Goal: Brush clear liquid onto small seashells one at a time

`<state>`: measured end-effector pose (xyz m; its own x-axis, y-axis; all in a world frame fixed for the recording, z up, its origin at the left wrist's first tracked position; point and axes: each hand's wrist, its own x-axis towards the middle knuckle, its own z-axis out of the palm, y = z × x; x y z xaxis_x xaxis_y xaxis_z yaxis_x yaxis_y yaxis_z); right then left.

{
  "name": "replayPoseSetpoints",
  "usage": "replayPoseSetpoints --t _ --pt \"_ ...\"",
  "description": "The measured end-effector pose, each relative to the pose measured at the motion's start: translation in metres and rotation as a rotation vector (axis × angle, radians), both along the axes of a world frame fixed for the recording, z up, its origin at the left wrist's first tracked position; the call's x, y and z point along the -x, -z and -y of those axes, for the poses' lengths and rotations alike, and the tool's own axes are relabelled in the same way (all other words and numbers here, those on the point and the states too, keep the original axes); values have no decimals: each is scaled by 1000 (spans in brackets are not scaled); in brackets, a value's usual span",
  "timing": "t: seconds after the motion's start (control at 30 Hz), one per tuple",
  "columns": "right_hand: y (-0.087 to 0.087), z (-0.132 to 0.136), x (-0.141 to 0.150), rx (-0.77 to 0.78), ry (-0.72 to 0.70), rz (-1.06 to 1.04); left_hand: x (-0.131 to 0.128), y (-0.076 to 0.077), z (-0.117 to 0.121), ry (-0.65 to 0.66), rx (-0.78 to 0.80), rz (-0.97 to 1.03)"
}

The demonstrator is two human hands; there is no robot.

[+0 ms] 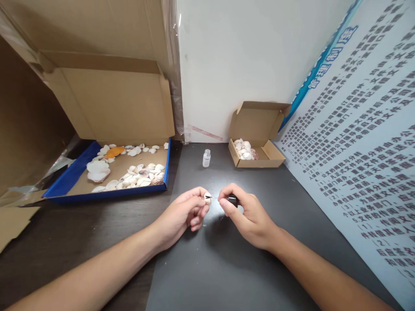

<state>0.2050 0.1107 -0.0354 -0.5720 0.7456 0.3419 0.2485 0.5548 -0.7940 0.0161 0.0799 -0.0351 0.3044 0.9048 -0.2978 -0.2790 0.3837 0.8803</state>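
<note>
My left hand (189, 211) pinches a small ribbed seashell (208, 199) between thumb and fingertips, just above the dark table. My right hand (244, 214) grips a black brush cap (232, 199), and its thin brush tip touches the shell. The two hands meet near the middle of the table. A small clear glass bottle (206, 158) stands open and upright behind them, untouched.
A blue-edged cardboard box (75, 172) with several shells lies open at the left. A smaller cardboard box (261, 163) holding shells sits at the back right. A printed poster (363, 160) leans along the right. A grey mat (227, 259) covers the table under my hands.
</note>
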Motion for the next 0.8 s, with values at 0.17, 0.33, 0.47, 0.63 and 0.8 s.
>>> replayPoseSetpoints --t 0.17,0.33,0.47,0.63,0.8 --pt "1 -1 0 21 94 10 0 0 0 0 -3 0" --pt "1 0 0 50 58 -95 1 2 0 0 3 -3" --pt "0 0 0 33 62 -46 1 2 0 0 5 -13" --pt "0 -1 -2 37 80 -81 1 1 0 0 3 -14" --pt "0 -1 -1 35 30 -68 0 1 1 -1 4 -22"
